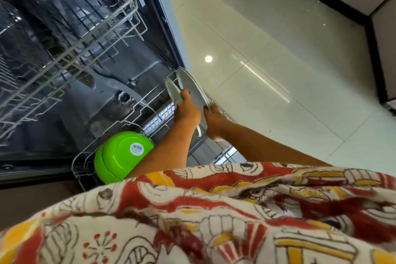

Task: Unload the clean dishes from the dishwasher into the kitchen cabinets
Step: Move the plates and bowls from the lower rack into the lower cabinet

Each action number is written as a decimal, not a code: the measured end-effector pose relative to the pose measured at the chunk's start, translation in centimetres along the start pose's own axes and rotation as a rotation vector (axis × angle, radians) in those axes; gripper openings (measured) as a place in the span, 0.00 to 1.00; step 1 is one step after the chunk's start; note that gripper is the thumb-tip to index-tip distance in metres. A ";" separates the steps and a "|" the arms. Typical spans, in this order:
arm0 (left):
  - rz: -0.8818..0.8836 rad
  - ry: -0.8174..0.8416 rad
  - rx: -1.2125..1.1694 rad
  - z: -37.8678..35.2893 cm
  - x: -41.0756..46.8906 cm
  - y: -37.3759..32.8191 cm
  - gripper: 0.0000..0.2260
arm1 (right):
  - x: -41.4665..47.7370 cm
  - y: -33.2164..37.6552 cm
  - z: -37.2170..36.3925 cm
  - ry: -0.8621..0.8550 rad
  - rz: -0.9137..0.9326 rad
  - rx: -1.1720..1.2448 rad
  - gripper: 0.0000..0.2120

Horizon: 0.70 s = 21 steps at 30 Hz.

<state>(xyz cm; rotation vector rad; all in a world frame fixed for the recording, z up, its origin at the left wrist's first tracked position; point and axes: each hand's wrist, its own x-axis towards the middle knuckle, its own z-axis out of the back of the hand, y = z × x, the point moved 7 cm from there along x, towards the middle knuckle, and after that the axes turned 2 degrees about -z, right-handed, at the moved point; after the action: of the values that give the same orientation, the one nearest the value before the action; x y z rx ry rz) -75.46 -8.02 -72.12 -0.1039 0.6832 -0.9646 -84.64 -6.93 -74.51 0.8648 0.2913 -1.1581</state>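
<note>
The dishwasher stands open with its lower rack (120, 128) pulled out. Two white plates stand on edge in the rack's far end. My left hand (186, 109) grips the smaller plate (172, 92). My right hand (215, 122) holds the rim of the larger plate (190, 85) from the right side. Two green bowls (120, 156) sit nested on their sides at the near end of the rack, a barcode sticker on the outer one's base.
The empty upper rack (70, 49) juts out above at the left. Glossy pale floor tiles (267, 66) spread to the right. Dark-based cabinets (381, 53) line the far right. My patterned red and yellow clothing (214, 221) fills the bottom of the view.
</note>
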 end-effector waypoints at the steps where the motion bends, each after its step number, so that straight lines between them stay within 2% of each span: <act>1: 0.011 -0.027 -0.052 0.2 -0.1 0.3 0.22 | 0.0 0.0 0.5 -0.039 0.002 -0.030 0.36; 4: 0.056 -0.097 -0.197 1.6 -0.5 1.5 0.21 | 0.0 0.1 2.7 -0.268 0.051 -0.123 0.35; 6: 0.087 -0.146 -0.319 2.7 -1.2 2.6 0.23 | -0.6 0.3 3.7 -0.380 0.081 -0.084 0.32; 9: 0.107 -0.304 -0.487 4.9 -2.6 5.2 0.29 | -2.3 0.6 4.7 -0.526 0.157 -0.055 0.32; 11: 0.112 -0.402 -0.771 6.1 -4.0 7.7 0.33 | -3.3 0.5 4.7 -0.537 0.187 -0.046 0.34; 13: 0.234 -0.413 -1.119 6.4 -6.2 10.9 0.31 | -4.3 0.0 4.7 -0.534 0.171 -0.004 0.34; 15: 0.368 -0.318 -1.366 5.1 -8.9 13.6 0.23 | -5.3 -0.9 5.5 -0.603 0.100 0.216 0.30; 18: 0.460 -0.243 -1.615 2.5 -12.9 17.0 0.19 | -6.7 -3.7 5.9 -0.705 -0.126 0.654 0.22; 21: 0.472 -0.204 -1.710 0.9 -16.2 18.5 0.16 | -8.2 -4.8 4.6 -0.690 -0.279 0.780 0.16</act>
<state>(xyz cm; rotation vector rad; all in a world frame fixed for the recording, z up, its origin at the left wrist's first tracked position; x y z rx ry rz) -67.72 15.31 -70.36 -1.4416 1.1042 0.3009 -93.23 -5.34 -68.59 1.0385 -0.6709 -1.7953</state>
